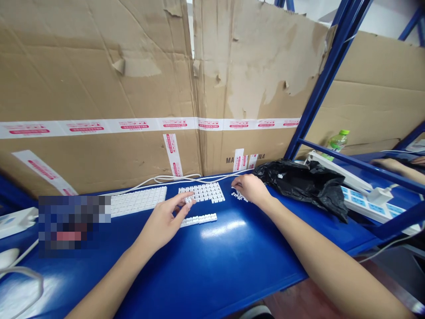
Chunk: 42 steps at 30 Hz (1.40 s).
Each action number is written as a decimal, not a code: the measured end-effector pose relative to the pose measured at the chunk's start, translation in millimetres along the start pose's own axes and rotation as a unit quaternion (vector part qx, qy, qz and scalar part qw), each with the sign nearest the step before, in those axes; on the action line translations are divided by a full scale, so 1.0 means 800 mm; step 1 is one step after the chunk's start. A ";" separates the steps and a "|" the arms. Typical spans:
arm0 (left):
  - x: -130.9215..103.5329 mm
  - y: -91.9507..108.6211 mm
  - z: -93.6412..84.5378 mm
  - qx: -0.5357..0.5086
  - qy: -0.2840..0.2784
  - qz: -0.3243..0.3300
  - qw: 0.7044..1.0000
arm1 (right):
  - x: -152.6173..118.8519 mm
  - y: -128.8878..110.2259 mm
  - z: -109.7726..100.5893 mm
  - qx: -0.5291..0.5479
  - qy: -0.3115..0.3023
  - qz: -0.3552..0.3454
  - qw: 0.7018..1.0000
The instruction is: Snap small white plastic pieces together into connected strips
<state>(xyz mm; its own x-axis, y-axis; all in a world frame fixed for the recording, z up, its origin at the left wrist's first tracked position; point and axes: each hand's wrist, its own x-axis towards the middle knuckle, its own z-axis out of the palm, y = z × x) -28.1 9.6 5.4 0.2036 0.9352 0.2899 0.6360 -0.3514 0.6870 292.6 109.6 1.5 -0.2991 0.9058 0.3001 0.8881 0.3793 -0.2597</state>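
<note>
My left hand is closed, thumb and fingertips pinching a small white piece whose exact kind is too small to tell. Just beyond it lies a block of small white pieces in close rows. A shorter row of similar pieces sits nearer me, partly hidden behind the left hand. My right hand reaches down with bent fingers to a loose heap of tiny white parts. Its fingertips are together at the heap; whether they hold a part is hidden.
A white keyboard lies left on the blue table, with white cables behind. A black plastic bag and power strip are right, near a blue frame post. Cardboard walls the back. Another person's hand shows far right.
</note>
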 end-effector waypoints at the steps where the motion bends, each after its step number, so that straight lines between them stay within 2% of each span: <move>1: -0.001 0.001 0.000 -0.004 -0.001 0.004 1.000 | 0.000 -0.001 -0.002 0.006 0.001 -0.003 1.000; 4: -0.003 0.005 0.001 -0.011 -0.006 0.010 1.000 | 0.001 -0.002 -0.008 0.050 0.014 -0.016 0.999; 9: -0.004 0.011 0.005 -0.035 -0.020 0.007 0.999 | -0.001 -0.011 -0.011 0.217 0.051 -0.040 0.974; 11: -0.005 0.012 0.008 -0.044 -0.028 0.015 0.999 | -0.006 -0.022 -0.008 0.305 0.028 -0.062 0.950; 14: -0.007 0.012 0.013 -0.050 -0.034 0.030 0.998 | -0.018 -0.045 -0.001 0.450 -0.049 -0.081 0.888; 17: -0.009 0.012 0.016 -0.051 -0.040 0.030 0.997 | -0.031 -0.063 0.006 0.526 -0.121 -0.079 0.838; 20: -0.009 0.012 0.016 -0.048 -0.039 0.025 0.998 | -0.036 -0.069 0.010 0.538 -0.154 -0.072 0.826; 24: -0.008 0.013 0.015 -0.049 -0.038 0.023 0.998 | -0.035 -0.065 0.005 0.538 -0.160 -0.078 0.824; 30: -0.007 0.012 0.016 -0.038 -0.037 0.026 0.998 | -0.033 -0.057 -0.003 0.518 -0.221 -0.094 0.821; 33: -0.008 0.013 0.015 -0.031 -0.030 0.025 0.999 | -0.033 -0.058 -0.002 0.534 -0.240 -0.084 0.806; 38: -0.007 0.017 0.015 -0.027 -0.021 0.023 0.999 | -0.037 -0.064 -0.004 0.582 -0.274 -0.072 0.762; 42: -0.009 0.017 0.016 -0.019 -0.020 0.024 0.999 | -0.039 -0.065 -0.008 0.587 -0.283 -0.066 0.756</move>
<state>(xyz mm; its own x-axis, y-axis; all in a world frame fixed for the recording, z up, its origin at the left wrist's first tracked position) -11.3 -1.2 4.3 0.2634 0.9179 0.2968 0.5963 -0.3968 0.6979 257.6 60.4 12.0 -0.7546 0.6549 0.0403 0.0153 0.0789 -0.9968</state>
